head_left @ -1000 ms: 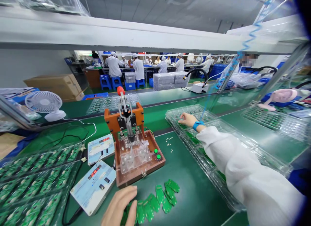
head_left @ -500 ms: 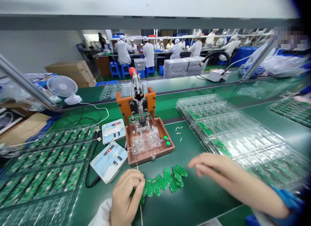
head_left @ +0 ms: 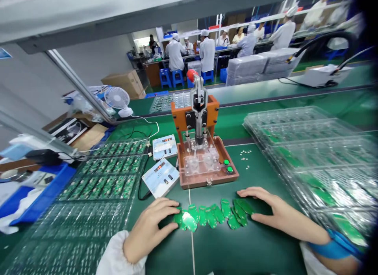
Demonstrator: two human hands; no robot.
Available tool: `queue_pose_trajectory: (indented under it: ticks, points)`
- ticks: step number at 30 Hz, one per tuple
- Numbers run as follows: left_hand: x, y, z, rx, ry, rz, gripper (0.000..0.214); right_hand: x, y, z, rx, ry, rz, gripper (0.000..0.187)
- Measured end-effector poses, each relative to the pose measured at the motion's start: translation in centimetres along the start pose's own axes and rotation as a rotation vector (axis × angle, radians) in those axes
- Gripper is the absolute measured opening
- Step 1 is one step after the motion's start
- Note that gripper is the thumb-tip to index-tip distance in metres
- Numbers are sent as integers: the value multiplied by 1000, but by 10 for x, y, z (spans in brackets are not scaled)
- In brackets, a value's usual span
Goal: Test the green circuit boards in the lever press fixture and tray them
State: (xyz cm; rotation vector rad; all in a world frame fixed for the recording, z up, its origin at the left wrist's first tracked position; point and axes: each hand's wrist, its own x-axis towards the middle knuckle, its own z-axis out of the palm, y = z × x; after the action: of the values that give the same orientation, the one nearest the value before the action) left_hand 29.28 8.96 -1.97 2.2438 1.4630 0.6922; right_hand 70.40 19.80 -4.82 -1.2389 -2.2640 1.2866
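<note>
A loose row of small green circuit boards (head_left: 210, 217) lies on the green mat, several overlapping at the right end. My left hand (head_left: 152, 227) is open at the row's left end, thumb and fingers apart, with the fingertips at the nearest boards. At the other end, my right hand (head_left: 279, 212) spreads thumb and fingers around the last boards, its thumb close to or touching one. Neither hand lifts anything. Just behind the row stands a test fixture (head_left: 209, 183) with a brown base, orange frame, red-tipped lever and two green buttons.
Two display boxes (head_left: 161, 178) sit left of the fixture. Trays of boards (head_left: 103, 178) lie at left, and stacked clear trays (head_left: 298, 149) at right. Tiny pale pieces (head_left: 245, 153) dot the mat. A white fan (head_left: 117, 97) and people in white coats are farther back.
My left hand has gone from closed at the row's left end to open, uncovering boards there. My right hand has come to the right end with thumb spread. The view has turned left.
</note>
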Motion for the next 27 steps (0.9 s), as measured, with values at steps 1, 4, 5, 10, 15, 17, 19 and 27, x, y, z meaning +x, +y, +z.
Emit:
queue_pose_trajectory:
  ticks: [1, 4, 5, 10, 15, 17, 19, 27]
  points:
    - [-4, -1, 0, 9, -19, -24, 24, 1, 2, 0, -5, -15, -3, 47]
    - [-10, -3, 3, 25, -54, -75, 31, 3, 3, 0, -5, -45, -18, 40]
    - [-10, -3, 4, 27, -64, -84, 31, 4, 2, -1, -5, -53, -21, 38]
    - [-7, -3, 8, 35, -90, -87, 28, 10, -3, -4, -11, -84, -6, 33]
    - [-9, -4, 7, 43, -66, -52, 22, 9, 1, -6, 4, -78, -17, 30]
    - [-8, -1, 1, 33, -19, -27, 20, 7, -2, -8, 14, -52, -14, 32]
    - [0, 5, -8, 14, 54, 3, 17, 10, -13, -11, 18, -6, -43, 33]
    - [103, 15, -23, 120, 240, 149, 12, 97, -84, -21, -205, 287, -422, 22]
